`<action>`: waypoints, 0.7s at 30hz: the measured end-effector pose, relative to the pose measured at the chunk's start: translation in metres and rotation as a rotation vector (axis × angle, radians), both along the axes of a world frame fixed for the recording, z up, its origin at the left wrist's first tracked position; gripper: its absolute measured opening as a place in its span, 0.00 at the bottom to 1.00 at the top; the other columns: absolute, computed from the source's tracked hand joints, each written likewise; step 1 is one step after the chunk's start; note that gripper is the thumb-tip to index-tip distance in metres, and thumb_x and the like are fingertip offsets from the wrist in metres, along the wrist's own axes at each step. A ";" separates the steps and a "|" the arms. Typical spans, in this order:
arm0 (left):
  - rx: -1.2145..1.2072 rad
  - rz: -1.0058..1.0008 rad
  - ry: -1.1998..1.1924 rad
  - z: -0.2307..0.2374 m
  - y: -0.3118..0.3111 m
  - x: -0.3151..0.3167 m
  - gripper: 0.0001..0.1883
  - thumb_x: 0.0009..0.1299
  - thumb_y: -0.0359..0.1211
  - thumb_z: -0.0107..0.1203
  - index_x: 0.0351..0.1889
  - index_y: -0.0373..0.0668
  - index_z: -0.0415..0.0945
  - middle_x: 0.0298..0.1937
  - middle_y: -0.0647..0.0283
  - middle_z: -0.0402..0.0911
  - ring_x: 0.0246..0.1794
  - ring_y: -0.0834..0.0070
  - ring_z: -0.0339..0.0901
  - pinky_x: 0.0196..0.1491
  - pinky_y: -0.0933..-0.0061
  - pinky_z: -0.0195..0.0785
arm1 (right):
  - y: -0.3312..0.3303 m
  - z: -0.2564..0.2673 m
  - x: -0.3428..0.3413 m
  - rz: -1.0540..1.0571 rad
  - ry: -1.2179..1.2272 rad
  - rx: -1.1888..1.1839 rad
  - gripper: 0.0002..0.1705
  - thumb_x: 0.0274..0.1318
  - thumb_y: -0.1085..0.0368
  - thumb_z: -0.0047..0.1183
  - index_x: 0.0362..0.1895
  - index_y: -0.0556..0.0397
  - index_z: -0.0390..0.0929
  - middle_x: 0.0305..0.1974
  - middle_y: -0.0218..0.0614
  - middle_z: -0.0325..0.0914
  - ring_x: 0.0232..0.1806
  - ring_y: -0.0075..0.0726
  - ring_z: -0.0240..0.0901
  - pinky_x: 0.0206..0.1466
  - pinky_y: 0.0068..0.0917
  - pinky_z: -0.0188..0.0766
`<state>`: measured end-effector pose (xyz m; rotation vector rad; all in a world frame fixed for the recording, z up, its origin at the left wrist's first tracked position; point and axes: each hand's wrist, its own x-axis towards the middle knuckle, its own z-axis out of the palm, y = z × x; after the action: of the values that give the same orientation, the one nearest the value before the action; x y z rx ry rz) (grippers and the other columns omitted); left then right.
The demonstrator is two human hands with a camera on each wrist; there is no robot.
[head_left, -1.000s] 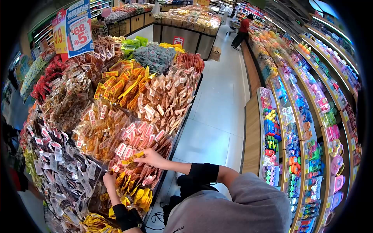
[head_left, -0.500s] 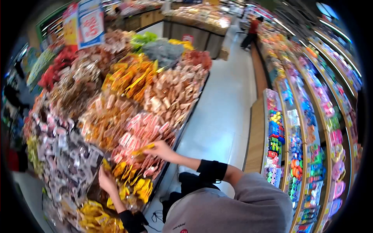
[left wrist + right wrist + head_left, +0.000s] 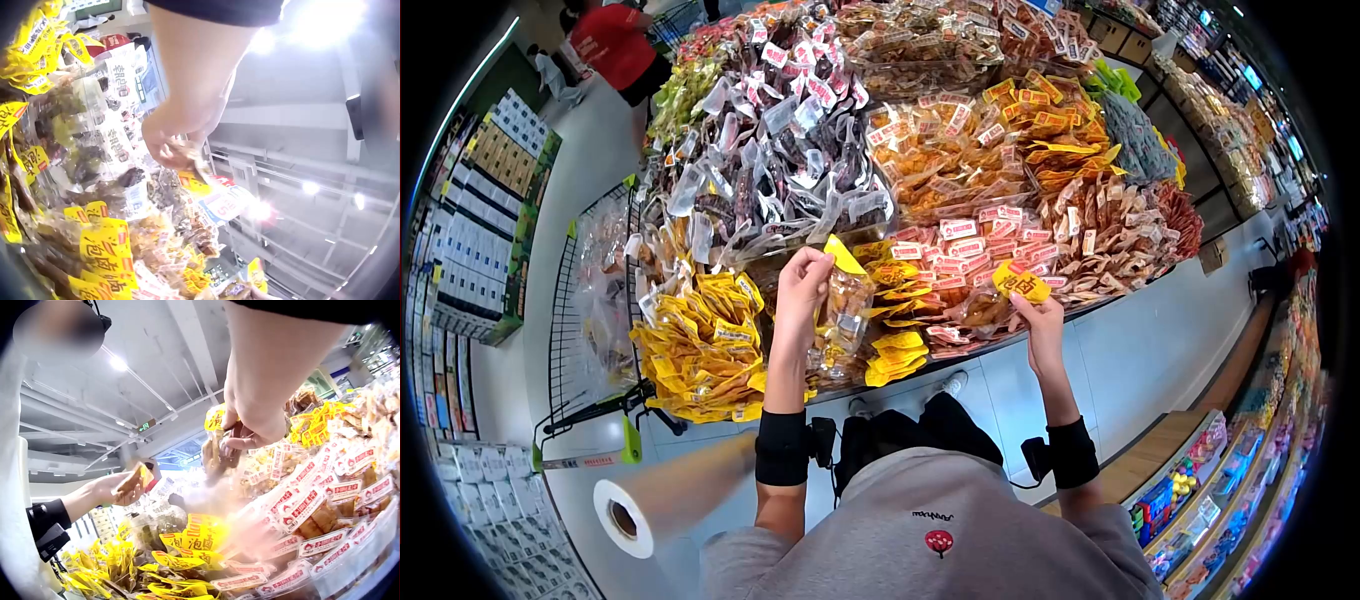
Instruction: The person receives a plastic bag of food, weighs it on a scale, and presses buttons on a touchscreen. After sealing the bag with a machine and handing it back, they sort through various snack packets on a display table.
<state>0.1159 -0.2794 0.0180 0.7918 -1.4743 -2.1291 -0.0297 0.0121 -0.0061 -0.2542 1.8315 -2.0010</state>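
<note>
In the head view my left hand pinches a snack packet by its yellow top; the clear lower part hangs over the display. To the right, my right hand pinches a second snack packet by its yellow printed end, its brown contents hanging below. The right wrist view shows this packet between thumb and fingers, above red-and-white-labelled packets. Between the hands lie more yellow-topped packets. A larger heap of yellow packets is left of my left hand.
Dark packets with clear tops and orange-brown packets fill the display behind. A shopping cart and a large plastic roll stand at the left. A person in a red shirt is at the far left. Shelves line the right.
The head view has swung left, bringing the cart and roll in. My left hand has come up from among the packets with a yellow-topped one; my right hand still holds its packet.
</note>
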 end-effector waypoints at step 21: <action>0.290 -0.356 0.194 -0.056 0.113 -0.044 0.06 0.64 0.25 0.49 0.28 0.42 0.63 0.51 0.60 0.70 0.43 0.77 0.70 0.50 0.79 0.62 | -0.036 -0.022 0.052 0.278 -0.463 -0.484 0.26 0.59 0.68 0.47 0.61 0.58 0.60 0.58 0.36 0.66 0.61 0.35 0.61 0.65 0.36 0.54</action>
<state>0.0720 -0.1663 -0.0383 0.4184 -1.2974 -2.6445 0.0225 -0.0238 -0.0281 -0.1538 0.9673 -2.0564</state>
